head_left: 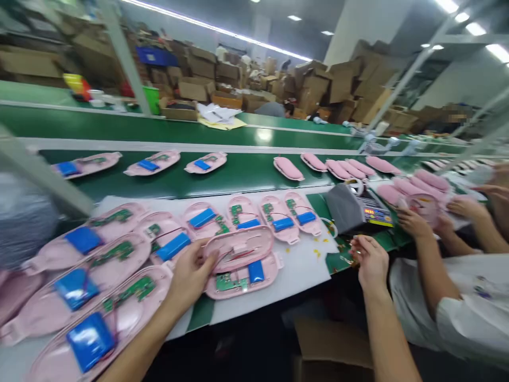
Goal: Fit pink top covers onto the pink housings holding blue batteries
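A long green table (246, 183) goes across the middle of the frame. A white sheet (298, 273) lies on its near side. Open pink shells (40, 314) with blue blocks and green boards in them lie on the sheet, from the lower left to the middle. Little yellow bits (317, 253) are by its right edge. Behind the sheet, three more open shells (217, 163) sit at left, and shut pink shells (289, 168) sit at right. Papers (218, 114) lie on the green top farther back, near the upper middle.
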A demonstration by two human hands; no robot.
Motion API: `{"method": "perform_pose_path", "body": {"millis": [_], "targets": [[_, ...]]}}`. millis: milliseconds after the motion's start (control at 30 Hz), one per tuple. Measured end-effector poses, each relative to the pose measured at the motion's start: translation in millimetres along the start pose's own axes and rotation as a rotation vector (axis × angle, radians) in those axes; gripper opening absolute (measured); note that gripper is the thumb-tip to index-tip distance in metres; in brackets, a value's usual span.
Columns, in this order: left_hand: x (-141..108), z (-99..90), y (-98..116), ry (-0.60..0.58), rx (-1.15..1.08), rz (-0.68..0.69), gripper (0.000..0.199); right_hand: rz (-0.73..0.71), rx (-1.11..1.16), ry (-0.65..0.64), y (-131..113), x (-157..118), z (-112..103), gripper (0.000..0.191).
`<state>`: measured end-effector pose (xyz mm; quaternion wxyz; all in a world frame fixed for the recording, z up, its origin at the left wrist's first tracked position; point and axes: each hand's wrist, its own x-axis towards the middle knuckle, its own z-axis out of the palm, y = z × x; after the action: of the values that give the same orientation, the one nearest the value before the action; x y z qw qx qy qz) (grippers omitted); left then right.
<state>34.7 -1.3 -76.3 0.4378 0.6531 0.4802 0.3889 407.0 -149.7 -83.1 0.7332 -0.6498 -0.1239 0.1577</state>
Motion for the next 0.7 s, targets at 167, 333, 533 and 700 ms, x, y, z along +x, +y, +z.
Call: {"method": "perform_pose_path", "body": {"millis": [167, 333, 533, 700], "targets": [[-5, 2.5, -7, -0.093, -0.190, 0.006, 0.038, -0.611, -0.405, -0.885, -47, -103, 113, 0.022], [-10, 6.0, -17, -0.096, -0.337, 0.026, 0.033, -1.104, -0.948, -1.308, -42, -140, 198, 0.021], [-11, 7.8, -24, -0.040, -0.334, 0.079, 0.032, -1.232, -1.161, -1.288, -28, -138, 205, 0.023], [-11, 9.2, -26, -0.041, -0.369, 0.080, 0.033, -1.255, -1.255, -1.240, -28, -146, 211, 0.023]]}}
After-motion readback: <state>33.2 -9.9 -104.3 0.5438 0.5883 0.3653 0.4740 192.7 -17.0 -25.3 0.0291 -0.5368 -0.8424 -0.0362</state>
